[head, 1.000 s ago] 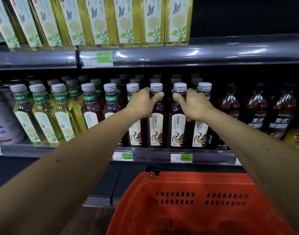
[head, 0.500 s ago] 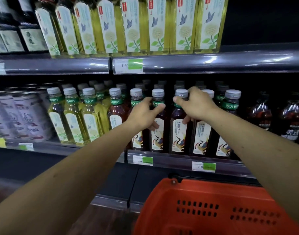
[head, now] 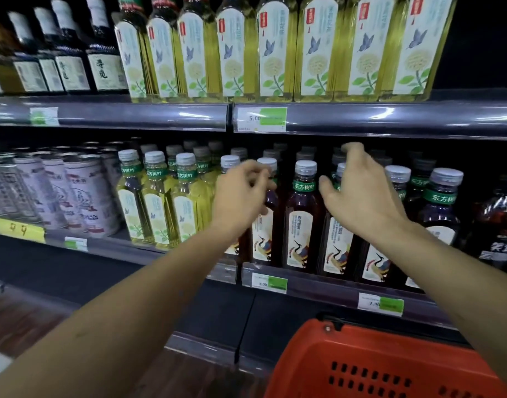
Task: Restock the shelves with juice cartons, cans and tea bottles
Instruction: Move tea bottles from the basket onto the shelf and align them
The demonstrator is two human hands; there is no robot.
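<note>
The dark tea bottles (head: 302, 216) stand in a row on the middle shelf (head: 326, 285). We have just let go of them: our left hand (head: 240, 193) hangs loosely curled, our right hand (head: 358, 193) spread, both empty, so this row seems faced, orange basket (head: 390, 366) below

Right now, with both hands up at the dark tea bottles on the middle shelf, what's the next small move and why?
Probably reach down to the orange basket for more stock. The left hand and right hand hover in front of the dark tea bottles gripping nothing, and that front row stands upright and filled.
</note>
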